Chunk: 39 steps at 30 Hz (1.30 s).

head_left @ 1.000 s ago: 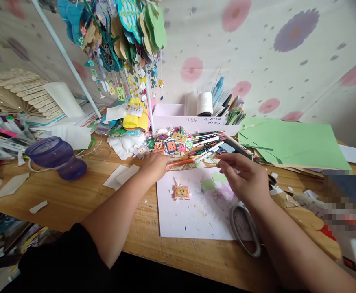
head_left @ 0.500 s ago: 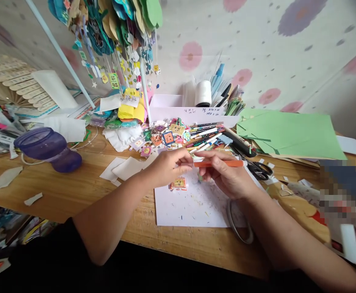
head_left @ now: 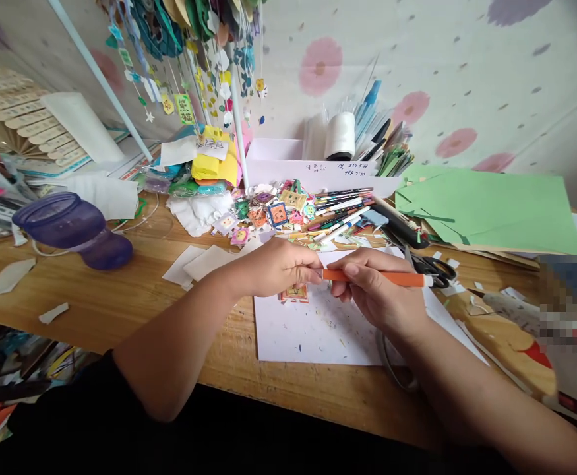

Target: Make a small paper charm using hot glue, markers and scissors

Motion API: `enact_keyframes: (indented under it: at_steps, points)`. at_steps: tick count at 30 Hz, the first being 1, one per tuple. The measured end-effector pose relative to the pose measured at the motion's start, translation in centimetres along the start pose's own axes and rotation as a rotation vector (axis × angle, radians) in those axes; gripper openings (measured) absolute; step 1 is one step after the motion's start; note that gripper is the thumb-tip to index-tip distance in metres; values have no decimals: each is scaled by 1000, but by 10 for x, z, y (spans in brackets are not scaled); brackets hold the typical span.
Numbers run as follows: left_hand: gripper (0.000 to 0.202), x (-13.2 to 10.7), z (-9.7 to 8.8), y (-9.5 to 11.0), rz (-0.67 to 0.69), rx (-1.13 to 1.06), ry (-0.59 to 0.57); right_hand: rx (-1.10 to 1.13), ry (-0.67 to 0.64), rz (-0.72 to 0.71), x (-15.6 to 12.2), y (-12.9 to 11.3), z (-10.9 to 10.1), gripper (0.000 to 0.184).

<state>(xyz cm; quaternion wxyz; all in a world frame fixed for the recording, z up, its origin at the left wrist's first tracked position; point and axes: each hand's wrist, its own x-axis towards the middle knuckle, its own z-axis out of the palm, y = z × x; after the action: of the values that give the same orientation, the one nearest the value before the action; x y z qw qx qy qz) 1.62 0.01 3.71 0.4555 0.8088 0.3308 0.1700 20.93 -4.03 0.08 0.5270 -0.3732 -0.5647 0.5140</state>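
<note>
An orange marker (head_left: pixel 392 278) lies nearly level in my right hand (head_left: pixel 380 290), its thumb and fingers wrapped round the barrel. My left hand (head_left: pixel 283 267) is closed at the marker's left end, fingertips pinched on it; they hide that end, so whether its cap is on cannot be seen. Just below my left fingers, a small orange-and-yellow decorated card piece (head_left: pixel 295 293) rests on a white sheet (head_left: pixel 308 336) flecked with small marks. Grey ring-shaped tape (head_left: pixel 392 369) is partly hidden by my right forearm.
Colourful small cutouts (head_left: pixel 278 214) and several pens (head_left: pixel 342 221) lie behind my hands. Black-handled scissors (head_left: pixel 434 269) are at right, near green paper (head_left: pixel 506 211). A purple translucent jar (head_left: pixel 70 231) lies tipped at left. Paper scraps (head_left: pixel 184 264) are scattered about.
My left fingers have closed onto the left end of the marker. My right fingers have curled more tightly round its barrel. The view has shifted slightly.
</note>
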Motion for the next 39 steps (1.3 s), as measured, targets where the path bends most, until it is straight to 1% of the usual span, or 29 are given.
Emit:
enact_keyframes:
  at_steps: [4, 7, 9, 10, 11, 12, 13, 15, 16, 17, 21, 23, 25, 27, 30, 32, 35, 39]
  points:
    - [20, 1, -4, -4, 30, -7, -44, 8, -35, -29, -1, 1, 1, 15]
    - [25, -1, -9, -2, 57, -21, -103, -52, -37, -59, -1, -7, 4, 16]
    - [29, -4, -12, -1, 7, -43, -118, -129, -76, -57, -1, -15, 4, 18]
    - [33, -7, -13, -2, -21, -79, -127, -137, -88, -43, -1, -18, 3, 19]
    - [36, -9, -15, -4, -61, -140, -134, -112, -73, -19, 0, -21, 1, 20]
    - [35, -10, -16, -7, -87, -224, -111, -60, -11, -8, 1, -23, -2, 21]
    - [35, -11, -17, -11, -99, -273, -84, -58, 25, -4, 2, -24, -5, 21]
    - [29, -10, -18, -17, -76, -282, -38, -47, 70, -7, 5, -22, -10, 22]
    - [24, -9, -18, -20, -60, -255, -35, -40, 85, -2, 7, -20, -12, 22]
    - [21, -8, -19, -22, -49, -222, -6, -21, 104, 3, 9, -17, -13, 22]
    - [19, 0, -19, -28, -109, -63, 184, 62, 169, 59, 16, -6, -12, 28]
    - [18, 4, -20, -33, -138, 47, 245, 76, 168, 103, 20, -4, -12, 32]
    - [19, 7, -20, -36, -135, 141, 275, 74, 156, 148, 23, -3, -11, 33]
    - [18, 10, -18, -39, -135, 208, 257, 73, 148, 192, 26, -4, -12, 32]
    - [21, 12, -12, -37, -153, 284, 179, 93, 145, 254, 28, -3, -13, 29]
    - [23, 13, -7, -33, -116, 343, 151, 118, 128, 298, 26, -2, -13, 27]
    - [23, 13, 1, -31, -48, 377, 102, 143, 93, 358, 25, 4, -14, 23]
    - [24, 13, 5, -33, -37, 428, 13, 103, 43, 397, 24, 11, -14, 23]
